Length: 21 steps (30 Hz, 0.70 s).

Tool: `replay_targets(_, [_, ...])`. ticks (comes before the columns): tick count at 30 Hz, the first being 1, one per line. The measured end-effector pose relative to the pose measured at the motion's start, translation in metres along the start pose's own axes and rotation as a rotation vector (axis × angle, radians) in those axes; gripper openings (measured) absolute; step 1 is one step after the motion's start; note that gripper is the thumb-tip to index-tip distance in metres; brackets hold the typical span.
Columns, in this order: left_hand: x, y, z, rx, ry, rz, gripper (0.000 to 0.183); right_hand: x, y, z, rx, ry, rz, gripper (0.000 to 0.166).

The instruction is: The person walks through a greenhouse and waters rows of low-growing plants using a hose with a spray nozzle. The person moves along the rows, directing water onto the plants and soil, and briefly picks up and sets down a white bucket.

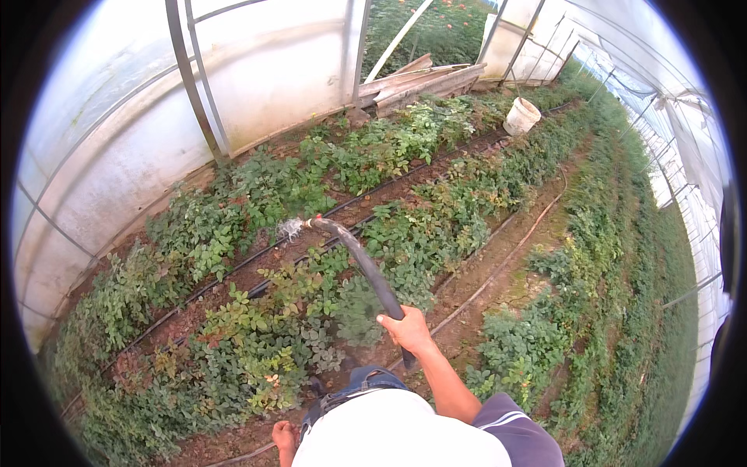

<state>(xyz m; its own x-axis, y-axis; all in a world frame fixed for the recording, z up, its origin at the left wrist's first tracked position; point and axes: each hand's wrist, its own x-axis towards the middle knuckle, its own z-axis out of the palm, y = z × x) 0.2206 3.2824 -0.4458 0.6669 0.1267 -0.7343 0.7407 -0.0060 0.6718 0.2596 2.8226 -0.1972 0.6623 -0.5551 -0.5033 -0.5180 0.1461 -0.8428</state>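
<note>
My right hand (pixel 407 330) is wrapped around a thick black hose (pixel 373 268), which arches out over a row of leafy plants (pixel 350 298). At its far end is a narrower pale nozzle (pixel 308 223) with a small red part beside it. Water (pixel 290 228) splashes from the nozzle above the soil strip between two plant rows. Low at my side hangs my left hand (pixel 284 435), its fingers curled, with nothing visible in them. Below the right hand, the hose's short lower stretch runs down beside my jeans, and the rest is hidden.
Black drip lines (pixel 385 190) run along the soil. A thin hose (pixel 513 251) lies on the dirt path (pixel 467 315) to the right. A white bucket (pixel 522 117) stands among the far rows. Plastic greenhouse sheeting (pixel 274 76) on metal posts (pixel 192 82) borders the left, near weathered corrugated panels (pixel 432 84).
</note>
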Motion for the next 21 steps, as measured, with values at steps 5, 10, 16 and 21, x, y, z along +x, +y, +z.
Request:
replay_targets(5, [-0.011, -0.01, -0.003, 0.053, 0.019, 0.012, 0.004, 0.005, 0.003, -0.007, 0.087, 0.101, -0.013, 0.024])
replay_targets(10, [-0.035, -0.01, -0.006, 0.529, 0.126, 0.022, 0.021, -0.003, -0.001, 0.0, 0.096, -0.019, -0.005, 0.02])
replay_targets(16, [-0.049, 0.016, 0.006, 0.447, 0.057, 0.003, 0.007, -0.014, 0.006, 0.008, 0.001, -0.136, -0.033, 0.019])
replay_targets(21, [-0.031, 0.025, 0.009, 0.162, 0.048, -0.086, 0.011, -0.013, 0.008, 0.012, -0.004, -0.125, -0.026, 0.018])
